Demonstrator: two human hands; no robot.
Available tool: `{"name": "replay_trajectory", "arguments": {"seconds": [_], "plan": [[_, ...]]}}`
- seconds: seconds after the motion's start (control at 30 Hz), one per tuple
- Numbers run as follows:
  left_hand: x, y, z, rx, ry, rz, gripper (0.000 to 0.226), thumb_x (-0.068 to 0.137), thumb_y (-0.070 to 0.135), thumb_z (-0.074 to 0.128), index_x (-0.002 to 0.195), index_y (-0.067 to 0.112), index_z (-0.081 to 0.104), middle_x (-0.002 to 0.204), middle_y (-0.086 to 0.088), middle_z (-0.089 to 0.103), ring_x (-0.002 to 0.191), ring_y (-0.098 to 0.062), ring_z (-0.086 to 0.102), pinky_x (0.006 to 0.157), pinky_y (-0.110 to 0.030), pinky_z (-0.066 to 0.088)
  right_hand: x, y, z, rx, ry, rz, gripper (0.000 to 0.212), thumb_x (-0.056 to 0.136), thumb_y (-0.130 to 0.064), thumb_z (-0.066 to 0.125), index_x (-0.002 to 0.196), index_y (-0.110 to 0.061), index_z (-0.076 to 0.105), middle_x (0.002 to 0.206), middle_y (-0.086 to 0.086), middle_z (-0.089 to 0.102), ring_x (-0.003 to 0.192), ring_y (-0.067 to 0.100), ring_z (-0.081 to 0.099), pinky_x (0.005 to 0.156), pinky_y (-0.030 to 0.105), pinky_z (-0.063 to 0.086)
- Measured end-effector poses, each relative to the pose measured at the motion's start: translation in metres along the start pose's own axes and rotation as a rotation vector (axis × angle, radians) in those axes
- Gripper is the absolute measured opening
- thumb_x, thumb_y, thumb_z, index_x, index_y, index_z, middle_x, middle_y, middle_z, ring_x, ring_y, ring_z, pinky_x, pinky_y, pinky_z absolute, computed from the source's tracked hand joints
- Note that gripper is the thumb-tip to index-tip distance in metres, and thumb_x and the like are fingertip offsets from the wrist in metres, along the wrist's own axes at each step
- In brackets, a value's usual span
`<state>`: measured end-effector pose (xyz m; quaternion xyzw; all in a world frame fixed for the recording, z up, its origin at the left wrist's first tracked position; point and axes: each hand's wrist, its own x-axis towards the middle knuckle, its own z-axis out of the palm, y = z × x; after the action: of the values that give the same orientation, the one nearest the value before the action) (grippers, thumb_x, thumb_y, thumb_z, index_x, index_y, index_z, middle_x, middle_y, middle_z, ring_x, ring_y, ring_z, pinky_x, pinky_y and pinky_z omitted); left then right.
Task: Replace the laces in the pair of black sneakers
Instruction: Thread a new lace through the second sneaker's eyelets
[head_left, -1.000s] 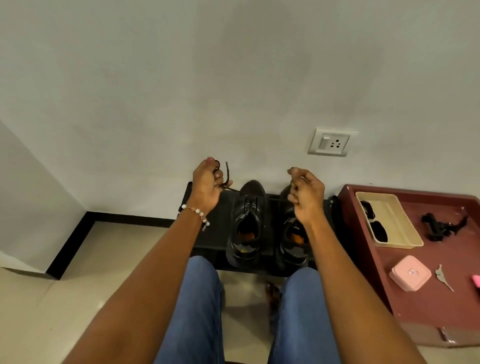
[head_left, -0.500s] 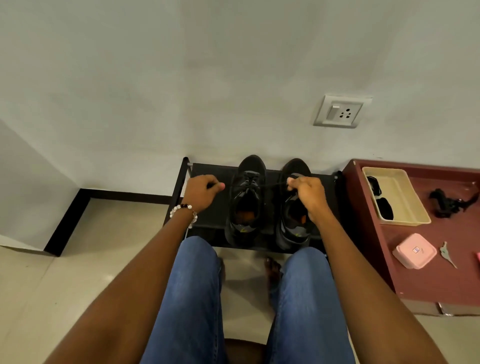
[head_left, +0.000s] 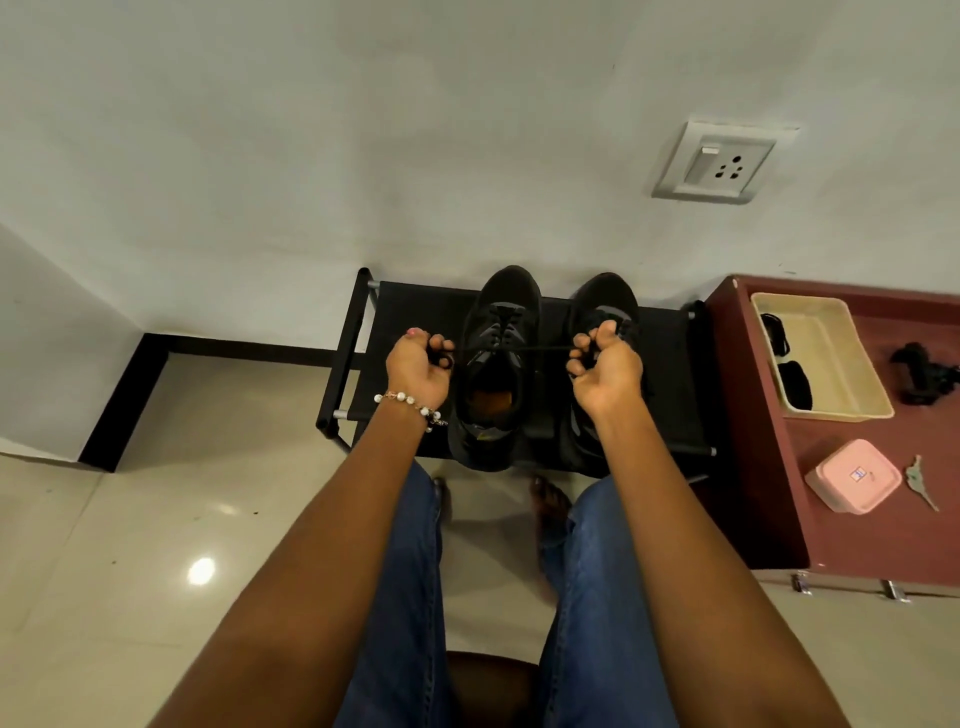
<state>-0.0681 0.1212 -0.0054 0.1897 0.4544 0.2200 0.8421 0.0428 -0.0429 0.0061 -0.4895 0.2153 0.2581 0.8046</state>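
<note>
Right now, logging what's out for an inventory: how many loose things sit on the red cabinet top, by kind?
Beige tray: 1
Sunglasses in that tray: 1
Pink lidded box: 1
Key: 1
Black object, kind unclear: 1
Total: 5

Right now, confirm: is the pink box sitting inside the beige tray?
No, the pink box sits on the maroon cabinet top, apart from the beige tray.

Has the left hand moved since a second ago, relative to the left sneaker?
Yes. The left hand has dropped from above the left sneaker's toe to beside its lacing, gripping the black lace.
</note>
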Motion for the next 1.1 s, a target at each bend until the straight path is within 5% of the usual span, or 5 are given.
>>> {"name": "replay_trajectory", "arguments": {"seconds": [0.3,0.7,0.8,0.9,1.1], "plan": [[0.003,0.006,0.000,0.184,0.039,0.122,0.024,0.099,0.010,0.041,0.077,0.014,0.048,0.061,-0.002,0.051,0.056,-0.015,0.053,0.050,-0.023,0.039,0.000,0.004,0.006,-0.125,0.043,-0.163,0.029,0.102,-0.018,0.050,0.075,-0.010,0.055,0.066,0.004,0.055,0.053,0.009,0.046,0.045,0.021,0.036],[-0.006,0.023,-0.001,1.886,0.246,0.655,0.028,0.088,0.037,0.066,0.096,0.010,0.069,0.096,-0.011,0.068,0.106,-0.032,0.058,0.100,-0.055,0.036,-0.042,-0.017,0.033,-1.923,-0.258,-0.630,0.043,0.093,-0.022,0.066,0.062,-0.007,0.039,0.060,0.008,0.043,0.057,0.024,0.045,0.062,0.033,0.039],[-0.001,0.021,0.005,1.702,-0.105,0.797,0.031,0.087,0.026,0.068,0.118,0.021,0.068,0.113,-0.005,0.070,0.112,-0.025,0.061,0.099,-0.047,0.046,-0.047,-0.015,0.040,-1.891,-0.186,-0.771,0.025,0.091,-0.019,0.068,0.096,-0.001,0.052,0.087,0.018,0.061,0.082,0.032,0.061,0.064,0.033,0.039],[0.000,0.012,0.008,1.669,-0.365,0.721,0.034,0.089,0.022,0.067,0.123,0.020,0.066,0.117,-0.004,0.069,0.110,-0.020,0.063,0.098,-0.040,0.050,-0.044,-0.010,0.037,-1.739,-0.188,-0.666,0.060,0.082,-0.019,0.078,0.123,0.000,0.038,0.101,0.022,0.060,0.090,0.036,0.062,0.068,0.038,0.046],[0.005,-0.006,0.000,1.589,-0.311,0.785,0.020,0.087,0.023,0.070,0.104,0.016,0.075,0.102,-0.003,0.072,0.095,-0.015,0.066,0.085,-0.025,0.052,-0.028,-0.002,0.022,-1.907,-0.261,-0.689,0.032,0.086,-0.023,0.073,0.109,-0.003,0.061,0.106,0.014,0.063,0.111,0.032,0.051,0.090,0.039,0.043]]}}
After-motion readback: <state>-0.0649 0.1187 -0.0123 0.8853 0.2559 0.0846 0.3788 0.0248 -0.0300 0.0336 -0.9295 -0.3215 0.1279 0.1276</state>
